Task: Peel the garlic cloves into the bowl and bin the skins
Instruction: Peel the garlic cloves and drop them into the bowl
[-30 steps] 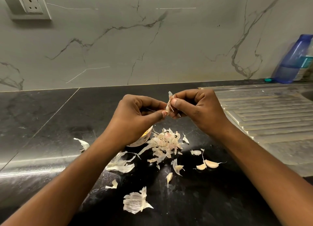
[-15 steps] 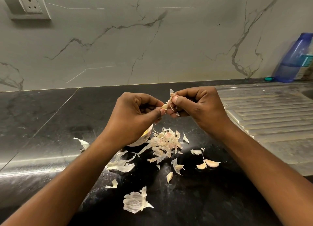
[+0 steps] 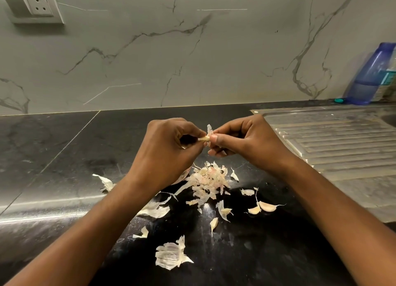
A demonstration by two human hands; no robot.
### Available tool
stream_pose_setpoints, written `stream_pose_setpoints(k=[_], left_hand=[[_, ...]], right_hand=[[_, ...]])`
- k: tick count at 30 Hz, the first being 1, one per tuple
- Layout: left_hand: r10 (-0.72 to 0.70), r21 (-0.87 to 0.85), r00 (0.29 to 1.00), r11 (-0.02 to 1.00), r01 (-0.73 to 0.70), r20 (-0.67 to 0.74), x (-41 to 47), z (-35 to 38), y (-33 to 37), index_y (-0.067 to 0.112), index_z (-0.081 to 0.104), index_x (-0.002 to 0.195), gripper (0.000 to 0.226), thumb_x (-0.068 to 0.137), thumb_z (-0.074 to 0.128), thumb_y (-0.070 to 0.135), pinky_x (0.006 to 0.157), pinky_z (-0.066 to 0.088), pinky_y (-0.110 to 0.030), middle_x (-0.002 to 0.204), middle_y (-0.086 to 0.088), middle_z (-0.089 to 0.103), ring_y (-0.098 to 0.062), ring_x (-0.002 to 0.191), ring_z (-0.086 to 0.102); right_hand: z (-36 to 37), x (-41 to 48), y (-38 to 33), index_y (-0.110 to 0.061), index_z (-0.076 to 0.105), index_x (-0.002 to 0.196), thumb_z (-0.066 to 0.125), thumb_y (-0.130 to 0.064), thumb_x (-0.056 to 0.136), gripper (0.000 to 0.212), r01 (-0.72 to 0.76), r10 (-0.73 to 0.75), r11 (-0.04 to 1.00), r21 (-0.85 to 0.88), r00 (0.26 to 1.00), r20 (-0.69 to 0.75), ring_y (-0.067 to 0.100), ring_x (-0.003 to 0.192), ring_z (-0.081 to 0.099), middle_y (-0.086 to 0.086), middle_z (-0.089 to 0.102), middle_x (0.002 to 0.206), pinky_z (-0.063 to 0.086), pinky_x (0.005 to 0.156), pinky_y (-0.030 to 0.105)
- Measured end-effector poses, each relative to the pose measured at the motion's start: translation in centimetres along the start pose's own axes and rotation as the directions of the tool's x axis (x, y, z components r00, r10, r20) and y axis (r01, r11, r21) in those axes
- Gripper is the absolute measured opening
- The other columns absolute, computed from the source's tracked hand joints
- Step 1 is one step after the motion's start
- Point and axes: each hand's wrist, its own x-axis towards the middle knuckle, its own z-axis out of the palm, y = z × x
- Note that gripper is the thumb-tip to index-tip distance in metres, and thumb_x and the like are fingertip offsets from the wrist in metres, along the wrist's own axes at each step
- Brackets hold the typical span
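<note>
Garlic clove (image 3: 204, 138) held by two hands: left hand (image 3: 169, 150) pinches it, right hand (image 3: 246, 141) pinches its skin (image 3: 209, 129).

black counter (image 3: 64, 148), veined grey wall (image 3: 192, 60), blue bottle (image 3: 368, 75)

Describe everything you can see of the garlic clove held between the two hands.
The garlic clove is small, pale cream and mostly hidden; only a short stub shows between the fingertips. It lies roughly level in the air above the black counter and the heap of skins. The left hand grips one end between thumb and fingers; the right hand pinches the other, where a thin, papery, whitish skin flap sticks upward, partly torn loose. Whether the rest is peeled cannot be told.
</note>
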Motion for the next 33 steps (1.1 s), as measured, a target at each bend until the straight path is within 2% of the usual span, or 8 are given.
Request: stream_pose_setpoints(k=[6, 14, 18, 22, 24, 27, 30, 33], left_hand=[[0.053, 0.054, 0.998, 0.997, -0.052, -0.020, 0.0, 0.0, 0.1, 0.014, 0.084, 0.101, 0.013, 0.089, 0.085, 0.018, 0.070, 0.063, -0.024, 0.089, 0.004, 0.078, -0.004, 0.075, 0.073], [0.091, 0.070, 0.995, 0.994, -0.088, -0.034, -0.1, 0.2, 0.2, 0.012, 0.084, 0.100, 0.012, 0.089, 0.084, 0.016, 0.069, 0.062, -0.023, 0.089, 0.004, 0.078, -0.004, 0.075, 0.072], [0.054, -0.023, 0.997, 0.998, -0.056, -0.058, -0.2, 0.1, 0.1, 0.013, 0.084, 0.100, 0.013, 0.088, 0.084, 0.017, 0.071, 0.062, -0.021, 0.090, 0.007, 0.078, -0.003, 0.079, 0.074], [-0.076, -0.221, 0.995, 0.973, 0.060, -0.061, 0.0, 0.0, 0.3, 0.009, 0.083, 0.099, 0.017, 0.084, 0.087, 0.016, 0.071, 0.062, -0.022, 0.090, 0.004, 0.081, -0.010, 0.080, 0.078], [-0.134, -0.314, 0.990, 0.942, 0.118, -0.031, 0.2, -0.1, 0.2, 0.007, 0.082, 0.100, 0.019, 0.082, 0.087, 0.014, 0.073, 0.064, -0.024, 0.091, 0.000, 0.081, -0.014, 0.081, 0.079], [-0.249, -0.443, 0.967, 0.862, 0.247, 0.056, 0.4, -0.3, 0.2, 0.007, 0.080, 0.100, 0.023, 0.079, 0.085, 0.015, 0.076, 0.065, -0.028, 0.093, -0.004, 0.082, -0.020, 0.084, 0.080], [-0.337, -0.591, 0.928, 0.721, 0.363, 0.159, 0.4, -0.4, 0.5, -0.001, 0.078, 0.105, 0.026, 0.081, 0.079, 0.009, 0.078, 0.065, -0.028, 0.096, -0.013, 0.081, -0.027, 0.089, 0.080], [-0.411, -0.673, 0.874, 0.573, 0.468, 0.259, 0.4, -0.5, 0.7, -0.005, 0.074, 0.112, 0.024, 0.088, 0.071, 0.000, 0.084, 0.065, -0.032, 0.102, -0.020, 0.079, -0.033, 0.096, 0.079]], right_hand=[[0.0, 0.1, 0.0, -0.001, 0.079, 0.110, 0.072, -0.011, 0.099, 0.016, -0.042, 0.041, 0.998, 0.047, 0.999, 0.023, 0.029, 0.087, 0.081, 0.011, 0.082, 0.093, 0.067, 0.081, 0.043], [0.1, 0.0, 0.0, 0.002, 0.077, 0.109, 0.067, -0.007, 0.103, 0.015, 0.003, -0.004, 1.000, 0.020, 0.999, 0.042, 0.028, 0.082, 0.081, 0.013, 0.081, 0.091, 0.066, 0.073, 0.031], [0.4, -0.1, 0.0, 0.005, 0.077, 0.104, 0.065, -0.003, 0.102, 0.014, 0.049, -0.049, 0.999, 0.018, 0.999, 0.003, 0.029, 0.076, 0.080, 0.015, 0.079, 0.086, 0.064, 0.068, 0.027], [0.6, -0.2, -0.1, 0.005, 0.077, 0.105, 0.064, 0.000, 0.102, 0.014, 0.072, -0.070, 0.995, 0.062, 0.997, -0.036, 0.031, 0.076, 0.080, 0.016, 0.079, 0.086, 0.067, 0.070, 0.035], [0.7, -0.2, -0.2, 0.002, 0.077, 0.105, 0.065, -0.002, 0.102, 0.013, 0.063, -0.061, 0.994, 0.092, 0.998, -0.028, 0.032, 0.077, 0.080, 0.015, 0.079, 0.087, 0.068, 0.071, 0.037], [0.6, -0.2, -0.4, -0.002, 0.077, 0.105, 0.066, -0.004, 0.101, 0.011, 0.053, -0.050, 0.994, 0.092, 0.998, -0.036, 0.028, 0.076, 0.080, 0.012, 0.080, 0.086, 0.066, 0.069, 0.031], [0.0, -0.2, -0.4, 0.001, 0.077, 0.103, 0.069, -0.004, 0.100, 0.010, 0.050, -0.044, 0.996, 0.068, 0.995, -0.084, 0.028, 0.074, 0.080, 0.012, 0.080, 0.085, 0.065, 0.067, 0.030], [-0.7, -0.1, -0.2, 0.000, 0.080, 0.101, 0.077, -0.006, 0.095, 0.009, 0.056, -0.059, 0.998, -0.034, 0.995, -0.086, 0.026, 0.074, 0.080, 0.011, 0.080, 0.084, 0.066, 0.068, 0.033]])
